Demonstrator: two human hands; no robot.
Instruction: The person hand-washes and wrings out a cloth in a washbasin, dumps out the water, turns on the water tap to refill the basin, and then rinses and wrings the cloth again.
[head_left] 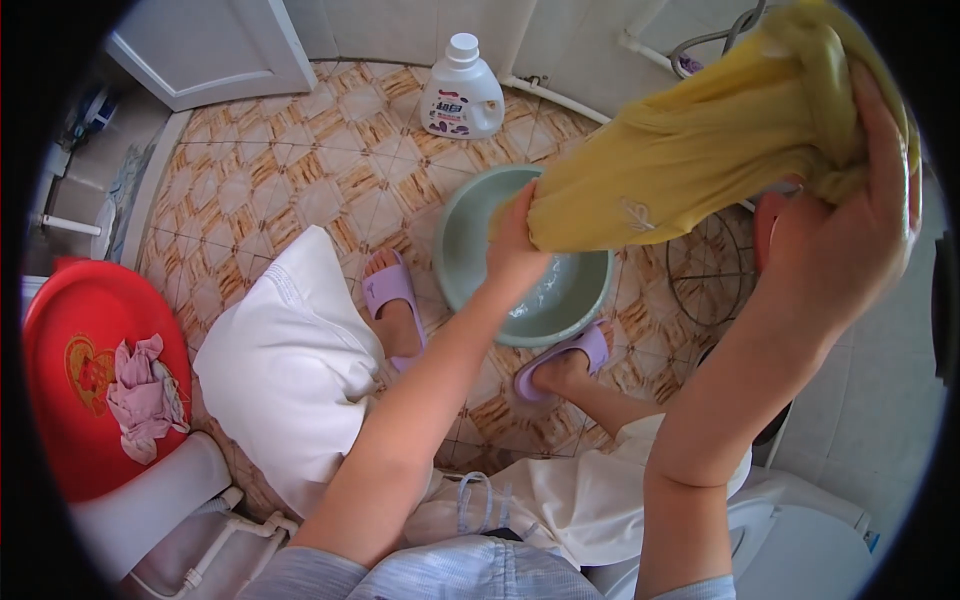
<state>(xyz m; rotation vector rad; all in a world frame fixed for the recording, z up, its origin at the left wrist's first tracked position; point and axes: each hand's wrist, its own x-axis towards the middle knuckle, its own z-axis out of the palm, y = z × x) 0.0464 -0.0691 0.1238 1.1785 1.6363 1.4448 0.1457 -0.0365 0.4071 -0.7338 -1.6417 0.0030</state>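
A wet-looking yellow garment (690, 140) with a small pale embroidered mark is stretched between my two hands. My left hand (518, 240) is closed on its lower left end, above the rim of a pale green basin (455, 275). Higher up at the right, my right hand (850, 220) grips the bunched, twisted upper end, its fingers wrapped round the far side and partly hidden by cloth. The basin stands on the floor between my feet and holds some water, with part of it covered by my left hand and the garment.
A white detergent bottle (462, 95) stands behind the basin. At the left, a red basin (60, 350) holds a crumpled pink cloth (142, 395). A round wire rack (700, 270) is on the right, a white door (220, 50) at the far left, and a toilet (800, 550) beneath me.
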